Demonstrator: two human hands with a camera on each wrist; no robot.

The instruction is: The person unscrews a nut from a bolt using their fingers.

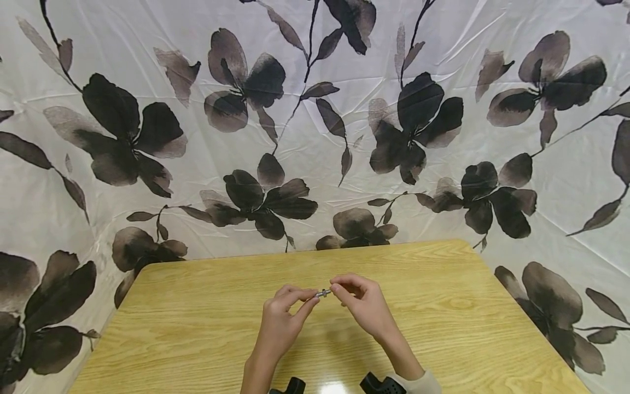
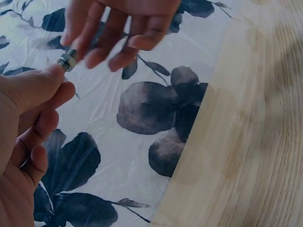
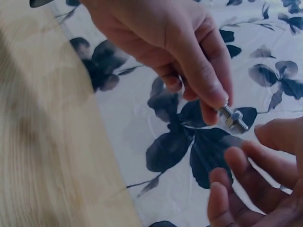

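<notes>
A small silvery threaded bolt (image 1: 320,294) with a nut (image 3: 233,118) on its shank is held above the table. My left hand (image 1: 283,323) pinches one end between thumb and forefinger, and the covered end is hidden by those fingertips. In the right wrist view, the bare threaded tip points toward my right hand (image 3: 270,184). That hand's thumb and forefinger stand slightly apart just beyond the tip, its other fingers loosely bent. From the left wrist view, the right hand (image 2: 128,28) hangs beside the nut and appears to grip nothing.
A wooden table (image 1: 197,317) with light yellow grain lies beneath both hands. Behind it and at its sides hangs a white cloth (image 1: 320,137) printed with dark flowers. Dark devices (image 1: 381,383) sit at both wrists.
</notes>
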